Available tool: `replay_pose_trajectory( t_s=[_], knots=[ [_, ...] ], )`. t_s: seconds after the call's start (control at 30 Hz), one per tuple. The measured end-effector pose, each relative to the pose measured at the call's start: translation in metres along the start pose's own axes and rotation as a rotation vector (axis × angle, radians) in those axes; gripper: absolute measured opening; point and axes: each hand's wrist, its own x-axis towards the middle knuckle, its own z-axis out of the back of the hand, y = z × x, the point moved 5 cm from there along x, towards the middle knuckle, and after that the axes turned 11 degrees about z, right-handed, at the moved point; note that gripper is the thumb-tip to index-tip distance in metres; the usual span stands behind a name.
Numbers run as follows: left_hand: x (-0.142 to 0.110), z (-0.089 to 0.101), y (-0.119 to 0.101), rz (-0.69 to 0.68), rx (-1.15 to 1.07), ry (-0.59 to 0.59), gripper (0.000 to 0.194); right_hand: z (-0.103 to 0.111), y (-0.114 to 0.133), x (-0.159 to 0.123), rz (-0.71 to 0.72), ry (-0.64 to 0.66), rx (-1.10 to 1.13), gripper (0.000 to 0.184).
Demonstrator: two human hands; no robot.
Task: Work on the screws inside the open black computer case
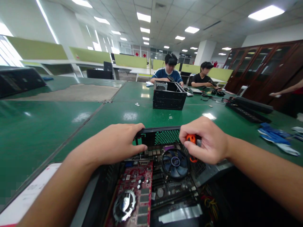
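An open computer case (163, 130) lies in front of me with its inside facing up. My left hand (118, 140) grips its far edge on the left, fingers over the rim and thumb inside. My right hand (205, 140) is closed round an orange-and-black screwdriver (193, 148) at the far right corner; its shaft is hidden. Inside the case sit a red graphics card (144, 176) with a silver round fan, a black CPU fan (175, 162), and the power supply (203, 171) at the right. Coloured cables (209, 205) lie below it.
Another open black case (169, 100) stands farther across the green table (132, 116). Blue-and-white gloves (279, 137) and black panels (248, 108) lie at right; a dark case (21, 82) at left. Two people (169, 69) sit opposite; a third person's arm (287, 90) reaches in from the right.
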Motion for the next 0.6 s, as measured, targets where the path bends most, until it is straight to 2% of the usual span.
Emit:
replay_pose_trajectory(
  t_s=[0.6],
  knots=[
    [0.0007,-0.0011,0.0025,0.001,-0.006,-0.004,0.065,0.0035,0.0036,-0.0009,0.015,0.009,-0.060,0.015]
  ],
)
